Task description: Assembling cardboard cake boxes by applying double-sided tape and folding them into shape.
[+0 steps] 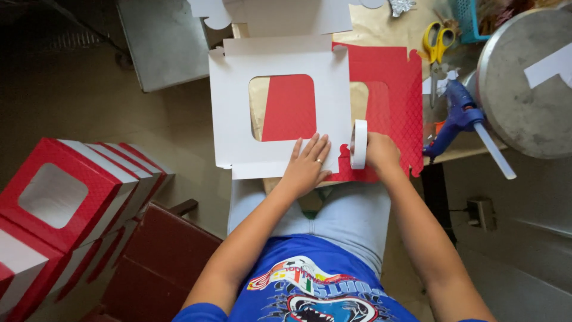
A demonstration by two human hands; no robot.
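Flat white cardboard box blank with a square window (238, 119) lies unfolded on the table edge over a red blank (393, 77). Left hand (307, 167) presses it, fingers spread; right hand (381, 152) grips a white tape roll (358, 144). Finished red boxes (65, 197) stand stacked at left; this blank remains unassembled.

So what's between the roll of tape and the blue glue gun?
In the head view, only the red patterned card sheet lies between the tape roll, held by the right hand, and the glue gun.

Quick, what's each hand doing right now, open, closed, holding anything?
Left hand: open, flat on the white cardboard box blank.
Right hand: closed in a grip on the white tape roll.
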